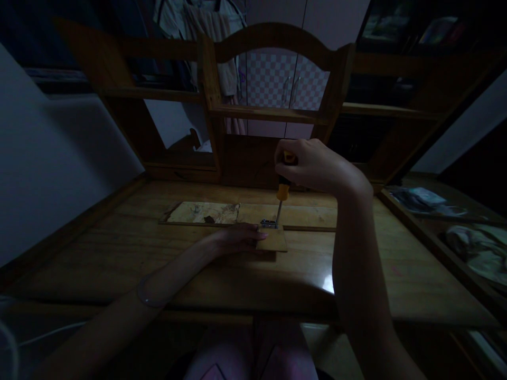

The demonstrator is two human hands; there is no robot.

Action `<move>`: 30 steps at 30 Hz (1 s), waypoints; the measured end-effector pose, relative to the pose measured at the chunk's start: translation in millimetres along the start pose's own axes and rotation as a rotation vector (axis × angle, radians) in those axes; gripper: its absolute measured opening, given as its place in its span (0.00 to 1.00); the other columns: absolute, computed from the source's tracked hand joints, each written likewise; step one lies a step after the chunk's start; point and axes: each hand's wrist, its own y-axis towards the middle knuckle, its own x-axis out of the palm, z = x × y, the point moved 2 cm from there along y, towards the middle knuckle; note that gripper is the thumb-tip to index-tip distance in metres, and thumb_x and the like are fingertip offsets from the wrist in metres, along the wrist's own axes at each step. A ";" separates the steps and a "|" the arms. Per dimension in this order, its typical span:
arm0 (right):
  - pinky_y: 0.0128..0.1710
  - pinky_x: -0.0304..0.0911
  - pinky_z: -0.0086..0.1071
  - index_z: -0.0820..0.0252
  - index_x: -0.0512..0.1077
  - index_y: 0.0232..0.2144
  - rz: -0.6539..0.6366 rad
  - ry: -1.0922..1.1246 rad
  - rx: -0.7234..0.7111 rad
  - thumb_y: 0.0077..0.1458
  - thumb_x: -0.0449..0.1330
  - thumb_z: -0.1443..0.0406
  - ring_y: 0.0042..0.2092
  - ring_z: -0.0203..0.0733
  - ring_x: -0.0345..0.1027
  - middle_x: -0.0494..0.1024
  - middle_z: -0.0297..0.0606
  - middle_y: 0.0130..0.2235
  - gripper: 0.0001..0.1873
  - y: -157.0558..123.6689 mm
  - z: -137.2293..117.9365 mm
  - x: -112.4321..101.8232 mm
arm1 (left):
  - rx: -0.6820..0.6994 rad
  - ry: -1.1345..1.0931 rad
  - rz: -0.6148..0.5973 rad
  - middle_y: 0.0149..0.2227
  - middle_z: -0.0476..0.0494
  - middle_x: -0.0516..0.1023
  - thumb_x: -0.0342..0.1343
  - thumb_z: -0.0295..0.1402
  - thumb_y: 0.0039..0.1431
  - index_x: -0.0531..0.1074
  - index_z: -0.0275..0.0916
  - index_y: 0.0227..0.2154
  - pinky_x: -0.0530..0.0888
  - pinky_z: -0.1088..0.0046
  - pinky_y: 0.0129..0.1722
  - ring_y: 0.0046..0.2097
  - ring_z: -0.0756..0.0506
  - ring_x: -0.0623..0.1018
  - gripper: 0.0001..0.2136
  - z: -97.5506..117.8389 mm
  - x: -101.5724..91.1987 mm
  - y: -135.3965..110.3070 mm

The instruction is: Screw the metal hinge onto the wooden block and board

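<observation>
My right hand (303, 162) is wrapped round the yellow and black handle of a screwdriver (282, 191), held nearly upright. Its shaft runs down to a small metal hinge (270, 224); the exact contact of the tip is too small to make out. The hinge lies at the far edge of a small wooden board (273, 240), beside a long wooden plank (289, 214). From the left, my left hand (237, 236) pinches the small board, thumb on top and the other fingers partly hidden beneath it.
All this is on a wooden desk (158, 264) with a shelf frame (273, 113) rising behind. The plank's left part has torn, stained paper (202, 212) on it. At the right stand open compartments with a plastic bag (425, 198) and cloth (479, 248). The room is dim.
</observation>
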 end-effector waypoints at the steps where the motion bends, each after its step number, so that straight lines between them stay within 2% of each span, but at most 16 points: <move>1: 0.41 0.63 0.35 0.57 0.76 0.39 0.003 -0.001 0.000 0.60 0.56 0.60 0.42 0.47 0.73 0.80 0.42 0.41 0.11 0.0 0.0 0.2 | 0.000 0.001 0.013 0.47 0.35 0.83 0.76 0.32 0.48 0.78 0.33 0.41 0.83 0.67 0.48 0.47 0.42 0.83 0.19 0.3 0.3 -0.5; 6: 0.39 0.63 0.37 0.58 0.75 0.40 -0.015 -0.004 0.077 0.60 0.57 0.55 0.41 0.49 0.73 0.80 0.44 0.40 0.15 -1.1 1.2 -0.8 | -0.005 0.006 0.007 0.48 0.34 0.83 0.75 0.32 0.49 0.78 0.33 0.41 0.82 0.67 0.50 0.49 0.41 0.83 0.18 0.2 0.6 0.2; 9: 0.39 0.64 0.37 0.59 0.76 0.42 -0.025 -0.004 0.107 0.59 0.57 0.56 0.41 0.50 0.73 0.80 0.45 0.39 0.15 -1.3 3.0 -1.0 | 0.001 0.009 -0.019 0.49 0.34 0.82 0.75 0.33 0.49 0.78 0.33 0.42 0.83 0.67 0.49 0.48 0.41 0.83 0.19 -1.5 -1.4 2.4; 13: 0.41 0.64 0.39 0.60 0.76 0.43 -0.006 -0.033 0.106 0.58 0.57 0.58 0.43 0.51 0.73 0.80 0.47 0.41 0.15 -0.6 5.2 0.2 | 0.004 0.009 0.008 0.49 0.35 0.83 0.75 0.32 0.50 0.78 0.33 0.43 0.83 0.67 0.48 0.49 0.41 0.83 0.19 -2.5 -3.5 3.0; 18: 0.42 0.65 0.39 0.59 0.76 0.42 -0.023 -0.044 0.133 0.60 0.56 0.54 0.44 0.52 0.74 0.81 0.48 0.43 0.17 -2.0 4.3 -2.6 | 0.007 0.014 -0.003 0.47 0.35 0.83 0.74 0.32 0.50 0.78 0.32 0.43 0.83 0.65 0.49 0.47 0.41 0.84 0.18 -2.7 -3.2 3.8; 25: 0.40 0.65 0.39 0.59 0.78 0.42 -0.030 -0.027 0.119 0.59 0.56 0.58 0.43 0.53 0.74 0.81 0.47 0.40 0.15 -2.6 5.4 -4.6 | 0.000 -0.008 0.023 0.45 0.37 0.83 0.75 0.30 0.49 0.78 0.34 0.43 0.82 0.64 0.53 0.48 0.42 0.83 0.18 -2.2 -2.9 2.2; 30: 0.41 0.66 0.39 0.59 0.78 0.42 -0.033 -0.039 0.137 0.59 0.56 0.55 0.43 0.52 0.74 0.81 0.47 0.41 0.18 -2.8 6.9 -5.3 | -0.002 0.017 -0.005 0.46 0.36 0.83 0.75 0.32 0.50 0.78 0.32 0.43 0.81 0.64 0.54 0.46 0.43 0.83 0.19 -2.6 -3.6 3.7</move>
